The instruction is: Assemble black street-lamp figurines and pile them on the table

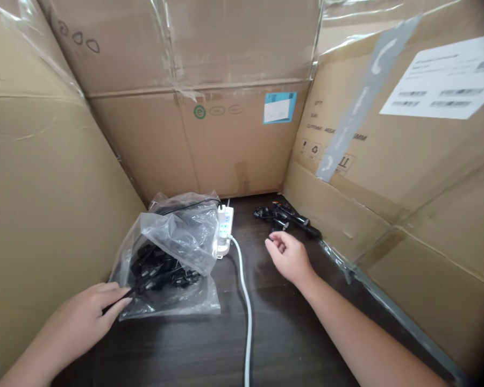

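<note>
A clear plastic bag (pixel 173 236) full of black cables lies on the dark table (pixel 290 333) at the left. My left hand (pixel 89 314) rests at the bag's near corner, its fingertips closed on a black cable (pixel 145 287) that runs into the bag. My right hand (pixel 288 257) hovers over the table's middle with fingers loosely curled and nothing in them. Just beyond it lies a small heap of black cables (pixel 286 217).
A white power strip (pixel 225 230) lies beside the bag, its white cord (pixel 245 301) running toward me. Tall cardboard boxes (pixel 234 145) wall in the table on the left, back and right.
</note>
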`<state>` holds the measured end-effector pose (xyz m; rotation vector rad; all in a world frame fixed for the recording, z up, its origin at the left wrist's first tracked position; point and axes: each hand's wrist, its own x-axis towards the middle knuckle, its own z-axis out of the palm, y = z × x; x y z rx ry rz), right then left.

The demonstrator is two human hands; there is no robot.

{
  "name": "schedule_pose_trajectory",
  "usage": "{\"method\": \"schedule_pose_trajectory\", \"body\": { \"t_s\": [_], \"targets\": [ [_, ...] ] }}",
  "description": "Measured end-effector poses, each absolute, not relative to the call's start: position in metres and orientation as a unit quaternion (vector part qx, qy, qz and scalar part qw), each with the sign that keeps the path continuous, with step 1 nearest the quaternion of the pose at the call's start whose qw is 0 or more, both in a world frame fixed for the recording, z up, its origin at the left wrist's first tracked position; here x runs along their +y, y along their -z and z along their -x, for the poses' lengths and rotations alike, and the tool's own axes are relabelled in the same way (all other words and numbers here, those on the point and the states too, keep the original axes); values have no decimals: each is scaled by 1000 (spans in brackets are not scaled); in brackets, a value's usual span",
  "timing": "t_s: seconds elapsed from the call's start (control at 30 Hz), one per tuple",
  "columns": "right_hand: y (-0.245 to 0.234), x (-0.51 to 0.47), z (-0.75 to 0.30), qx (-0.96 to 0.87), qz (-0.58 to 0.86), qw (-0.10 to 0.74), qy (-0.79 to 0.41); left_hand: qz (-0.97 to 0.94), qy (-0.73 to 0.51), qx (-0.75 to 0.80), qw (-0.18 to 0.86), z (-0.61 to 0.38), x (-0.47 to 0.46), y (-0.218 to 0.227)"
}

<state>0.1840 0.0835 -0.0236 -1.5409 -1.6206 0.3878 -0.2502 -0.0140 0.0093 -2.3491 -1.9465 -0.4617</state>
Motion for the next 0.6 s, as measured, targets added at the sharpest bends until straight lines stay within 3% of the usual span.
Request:
{"method": "schedule_pose_trajectory", "body": {
  "t_s": [0.27,0.47,0.6],
  "targets": [
    [26,125,-203,-619,677,364,-160,776,74,-613,130,169,42,-5],
    [24,113,-199,-581,610,487,-230,765,42,-622,162,151,76,-22],
    [21,102,-196,-540,513,569,-348,746,97,-628,198,148,68,-27]
  ]
}}
